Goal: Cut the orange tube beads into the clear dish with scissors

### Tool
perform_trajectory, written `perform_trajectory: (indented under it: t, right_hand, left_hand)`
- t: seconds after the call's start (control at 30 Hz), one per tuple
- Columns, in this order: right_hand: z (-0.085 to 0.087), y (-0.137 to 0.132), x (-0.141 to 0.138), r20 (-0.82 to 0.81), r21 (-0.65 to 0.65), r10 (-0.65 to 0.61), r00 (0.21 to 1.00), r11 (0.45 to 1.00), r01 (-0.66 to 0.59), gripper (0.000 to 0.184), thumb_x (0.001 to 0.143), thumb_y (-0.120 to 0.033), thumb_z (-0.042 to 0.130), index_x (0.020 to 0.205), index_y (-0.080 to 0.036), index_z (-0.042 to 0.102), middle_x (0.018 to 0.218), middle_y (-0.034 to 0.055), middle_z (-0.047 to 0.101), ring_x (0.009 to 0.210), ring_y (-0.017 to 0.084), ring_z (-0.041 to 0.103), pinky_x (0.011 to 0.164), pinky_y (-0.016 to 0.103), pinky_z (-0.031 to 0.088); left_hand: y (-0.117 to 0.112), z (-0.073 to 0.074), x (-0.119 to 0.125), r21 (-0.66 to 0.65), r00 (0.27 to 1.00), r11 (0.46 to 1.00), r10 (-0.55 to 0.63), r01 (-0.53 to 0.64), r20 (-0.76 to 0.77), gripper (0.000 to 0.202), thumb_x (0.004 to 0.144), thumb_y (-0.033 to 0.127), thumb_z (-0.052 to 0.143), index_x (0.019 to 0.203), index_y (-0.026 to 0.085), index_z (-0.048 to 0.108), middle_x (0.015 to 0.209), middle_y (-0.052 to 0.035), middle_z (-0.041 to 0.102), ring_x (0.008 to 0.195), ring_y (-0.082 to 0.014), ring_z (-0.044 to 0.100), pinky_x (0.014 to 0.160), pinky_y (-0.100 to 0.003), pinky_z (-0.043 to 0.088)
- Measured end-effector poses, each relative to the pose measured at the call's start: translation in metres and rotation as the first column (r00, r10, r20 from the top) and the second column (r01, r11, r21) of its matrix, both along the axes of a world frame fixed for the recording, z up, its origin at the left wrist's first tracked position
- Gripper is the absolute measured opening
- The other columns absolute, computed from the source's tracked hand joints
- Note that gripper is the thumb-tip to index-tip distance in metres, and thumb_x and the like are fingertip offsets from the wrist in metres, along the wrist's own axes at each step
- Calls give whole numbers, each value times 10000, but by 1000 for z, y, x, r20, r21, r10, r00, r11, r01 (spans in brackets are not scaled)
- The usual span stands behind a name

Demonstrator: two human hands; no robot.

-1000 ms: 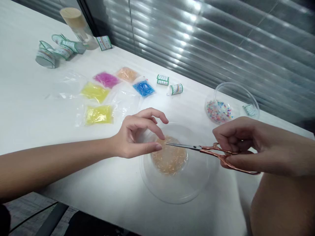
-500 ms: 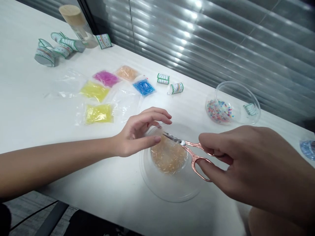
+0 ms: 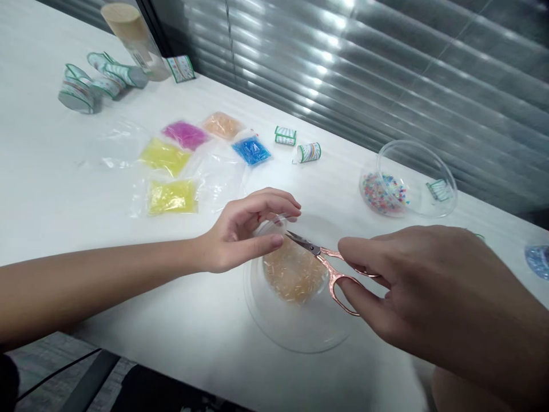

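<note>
My right hand (image 3: 407,280) holds a pair of small rose-gold scissors (image 3: 332,276), thumb and a finger in the handle loops. Their silver blades point left over a clear plastic bowl (image 3: 274,329), and the tips end close to my left fingertips. Short peach-coloured pieces (image 3: 295,280) lie in the bottom of the bowl. At the bowl's far left side, my left hand (image 3: 251,232) is curved with thumb and fingers apart. I see nothing between them; whether the fingers touch the rim I cannot tell.
Small bags of yellow (image 3: 172,197), purple (image 3: 186,134), peach and blue (image 3: 251,150) pieces lie behind my left hand. Printed green-edged rolls (image 3: 309,152) sit near the blinds. At the right back is a clear bowl of multicoloured pieces (image 3: 384,193). A wooden-lidded jar (image 3: 141,48) stands far left.
My right hand has shifted slightly left with the scissors, and their blades look a little closer together. The left hand stays almost still.
</note>
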State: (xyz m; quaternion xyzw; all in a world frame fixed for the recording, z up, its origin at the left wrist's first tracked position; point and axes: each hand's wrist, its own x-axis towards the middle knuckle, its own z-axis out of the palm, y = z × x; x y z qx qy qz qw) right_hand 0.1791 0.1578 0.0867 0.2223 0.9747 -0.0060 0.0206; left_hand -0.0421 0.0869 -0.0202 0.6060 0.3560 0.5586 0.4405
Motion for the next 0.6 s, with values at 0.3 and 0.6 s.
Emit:
perform_trajectory:
  t: [0.3, 0.6]
  right_hand:
    - [2, -1, 0, 6, -3, 31, 999, 1000, -31, 294, 726, -238, 598, 576, -239, 346, 401, -60, 367, 367, 128, 278, 434, 259, 91]
    - [3, 25, 14, 88, -357, -83, 993, 928, 109, 326, 820, -344, 585, 560, -221, 431, 437, -47, 428, 423, 108, 328, 432, 263, 209]
  left_hand:
    - [-1, 0, 0, -10, 1000, 1000, -8, 9, 16, 327, 850, 110, 613, 1169, 171, 649, 1183, -125, 572, 1078, -232, 623, 939, -388, 530]
    - [1, -2, -3, 76, 997, 995, 72, -69, -33, 380, 724, 122, 718, 1097, 172, 665, 1172, -138, 565, 1113, -266, 578, 909, -377, 519]
